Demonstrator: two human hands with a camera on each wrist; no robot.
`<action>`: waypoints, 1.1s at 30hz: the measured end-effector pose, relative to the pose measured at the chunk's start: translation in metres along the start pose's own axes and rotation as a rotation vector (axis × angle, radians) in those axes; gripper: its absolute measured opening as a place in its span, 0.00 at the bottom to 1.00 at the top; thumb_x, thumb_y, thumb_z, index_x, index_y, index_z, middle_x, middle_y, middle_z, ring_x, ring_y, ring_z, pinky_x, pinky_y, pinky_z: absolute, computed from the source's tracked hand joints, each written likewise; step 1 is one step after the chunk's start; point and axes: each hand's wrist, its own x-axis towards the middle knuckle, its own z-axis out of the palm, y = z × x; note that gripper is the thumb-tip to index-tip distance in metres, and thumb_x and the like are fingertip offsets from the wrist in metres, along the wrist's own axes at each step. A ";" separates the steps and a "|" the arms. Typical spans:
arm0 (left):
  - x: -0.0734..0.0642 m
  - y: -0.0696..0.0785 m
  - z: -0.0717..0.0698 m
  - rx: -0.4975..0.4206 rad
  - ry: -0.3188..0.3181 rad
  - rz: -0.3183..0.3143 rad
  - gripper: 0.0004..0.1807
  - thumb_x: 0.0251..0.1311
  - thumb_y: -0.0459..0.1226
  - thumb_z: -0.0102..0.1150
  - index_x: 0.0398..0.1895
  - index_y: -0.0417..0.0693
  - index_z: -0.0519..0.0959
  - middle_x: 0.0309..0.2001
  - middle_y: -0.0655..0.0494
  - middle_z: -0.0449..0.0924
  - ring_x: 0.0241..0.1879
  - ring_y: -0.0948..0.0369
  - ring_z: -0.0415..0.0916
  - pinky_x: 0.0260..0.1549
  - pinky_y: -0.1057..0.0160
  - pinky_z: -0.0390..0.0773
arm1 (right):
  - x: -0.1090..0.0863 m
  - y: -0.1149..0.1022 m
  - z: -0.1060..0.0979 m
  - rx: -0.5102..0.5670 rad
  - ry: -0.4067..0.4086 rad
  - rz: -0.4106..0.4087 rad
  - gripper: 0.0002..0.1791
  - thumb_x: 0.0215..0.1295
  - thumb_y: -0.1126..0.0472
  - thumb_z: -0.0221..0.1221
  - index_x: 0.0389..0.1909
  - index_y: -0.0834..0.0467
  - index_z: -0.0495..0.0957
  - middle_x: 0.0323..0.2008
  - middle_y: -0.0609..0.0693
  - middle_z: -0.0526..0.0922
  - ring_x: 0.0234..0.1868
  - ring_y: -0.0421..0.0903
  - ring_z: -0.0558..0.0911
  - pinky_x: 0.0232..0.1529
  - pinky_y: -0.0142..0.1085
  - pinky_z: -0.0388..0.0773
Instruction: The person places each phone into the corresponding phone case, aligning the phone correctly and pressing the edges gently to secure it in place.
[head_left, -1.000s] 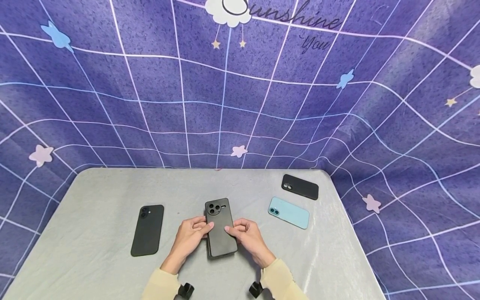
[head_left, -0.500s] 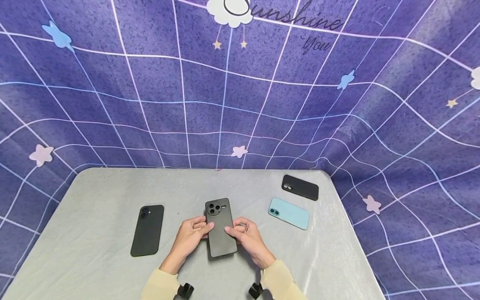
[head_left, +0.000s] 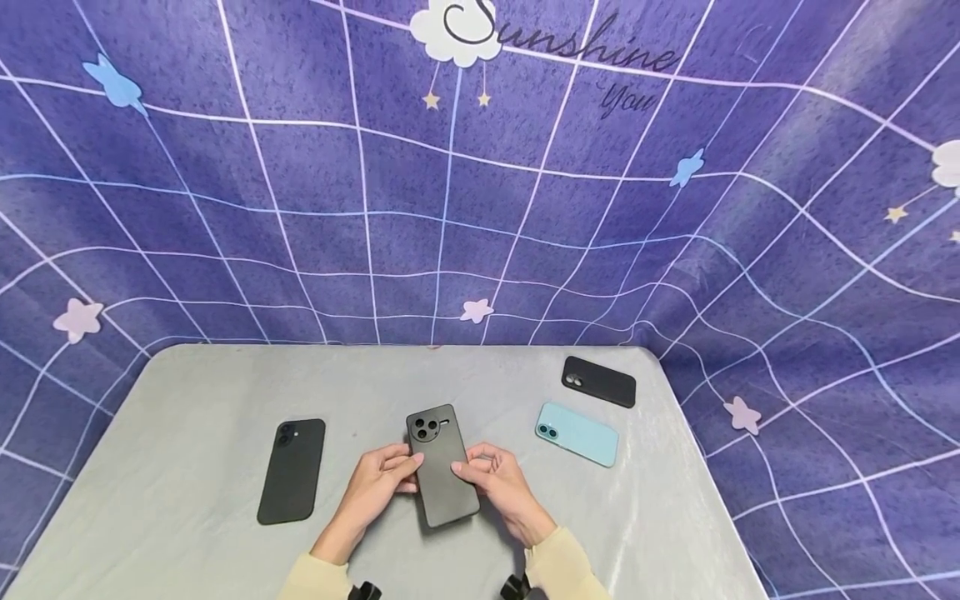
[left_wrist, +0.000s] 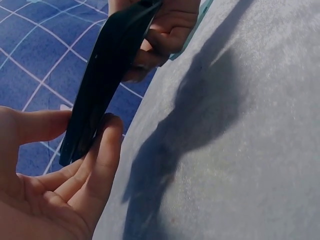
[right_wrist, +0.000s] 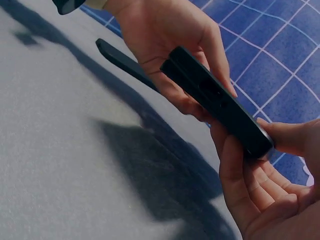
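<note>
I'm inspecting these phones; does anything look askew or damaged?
The held gray phone looks askew: in the right wrist view, its two layers gape towards the left hand, as if not fully pressed together. No damage visible.

Pale grey tabletop (head_left: 195,396) across lower frame. Dark phone (head_left: 291,472) lower left, flat, lenses at its upper end. Light blue phone (head_left: 577,434) right of centre, back up, two lenses at its left end. Black phone case (head_left: 598,382) just above it in frame, on a similar slant. Purple backdrop (head_left: 300,187) fills upper frame, printed with grid lines; white cloud (head_left: 457,46) top centre, script lettering (head_left: 592,42) "Sunshine You" to its right; pink star (head_left: 77,320) far left.
</note>
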 end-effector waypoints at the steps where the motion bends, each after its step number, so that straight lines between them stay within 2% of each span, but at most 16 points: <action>1: 0.000 0.000 -0.001 -0.006 -0.013 -0.002 0.27 0.73 0.37 0.68 0.65 0.24 0.76 0.47 0.40 0.89 0.39 0.56 0.87 0.39 0.60 0.91 | 0.000 0.000 -0.001 -0.003 -0.006 0.000 0.10 0.67 0.64 0.72 0.38 0.57 0.78 0.27 0.43 0.88 0.28 0.35 0.79 0.33 0.27 0.77; 6: -0.002 0.001 -0.004 -0.016 -0.057 -0.007 0.26 0.75 0.39 0.66 0.63 0.24 0.77 0.43 0.44 0.90 0.36 0.58 0.87 0.39 0.60 0.91 | -0.002 -0.001 -0.007 -0.012 -0.039 -0.010 0.10 0.67 0.64 0.72 0.40 0.58 0.79 0.26 0.41 0.87 0.28 0.34 0.77 0.32 0.26 0.74; 10: -0.003 0.002 -0.009 -0.025 -0.041 -0.019 0.28 0.76 0.41 0.65 0.65 0.24 0.75 0.43 0.44 0.90 0.35 0.59 0.87 0.39 0.61 0.91 | -0.003 -0.001 -0.010 -0.010 -0.088 -0.002 0.10 0.67 0.65 0.71 0.43 0.58 0.79 0.28 0.40 0.88 0.29 0.33 0.79 0.32 0.25 0.76; 13: -0.002 0.004 -0.013 -0.025 -0.016 -0.015 0.28 0.77 0.43 0.65 0.67 0.28 0.76 0.43 0.45 0.90 0.35 0.59 0.87 0.39 0.61 0.90 | -0.003 -0.001 -0.013 -0.027 -0.134 -0.006 0.10 0.67 0.66 0.70 0.43 0.57 0.79 0.27 0.39 0.87 0.28 0.33 0.78 0.32 0.25 0.74; 18: 0.003 0.008 -0.021 0.014 -0.034 0.022 0.28 0.78 0.44 0.63 0.71 0.34 0.76 0.42 0.45 0.90 0.33 0.58 0.86 0.36 0.62 0.90 | -0.003 0.000 -0.019 -0.055 -0.229 -0.014 0.10 0.69 0.67 0.69 0.43 0.55 0.78 0.26 0.38 0.86 0.29 0.33 0.78 0.33 0.25 0.73; 21: 0.004 0.008 -0.025 0.060 -0.098 0.029 0.29 0.79 0.45 0.61 0.70 0.31 0.75 0.41 0.46 0.89 0.30 0.58 0.84 0.32 0.62 0.88 | -0.003 0.000 -0.022 -0.061 -0.302 -0.006 0.09 0.70 0.67 0.68 0.43 0.55 0.77 0.28 0.38 0.88 0.31 0.32 0.80 0.37 0.25 0.75; 24: 0.004 0.008 -0.027 0.115 -0.199 0.050 0.30 0.80 0.46 0.59 0.70 0.28 0.75 0.41 0.48 0.89 0.26 0.59 0.82 0.28 0.62 0.87 | -0.004 -0.002 -0.025 -0.075 -0.364 -0.001 0.09 0.70 0.68 0.67 0.43 0.55 0.76 0.27 0.39 0.88 0.30 0.32 0.80 0.37 0.25 0.76; 27: 0.003 0.008 -0.029 0.152 -0.283 0.072 0.28 0.81 0.47 0.58 0.68 0.30 0.77 0.39 0.49 0.88 0.23 0.59 0.80 0.25 0.61 0.86 | -0.005 -0.004 -0.026 -0.096 -0.406 0.011 0.10 0.69 0.69 0.67 0.43 0.56 0.76 0.25 0.39 0.85 0.28 0.32 0.76 0.34 0.25 0.73; 33: -0.001 0.005 -0.033 0.159 -0.354 0.076 0.23 0.83 0.47 0.54 0.61 0.35 0.82 0.32 0.53 0.86 0.24 0.60 0.82 0.24 0.60 0.87 | -0.002 -0.008 -0.024 -0.143 -0.461 0.032 0.08 0.68 0.67 0.68 0.41 0.56 0.78 0.27 0.39 0.86 0.29 0.33 0.75 0.33 0.25 0.73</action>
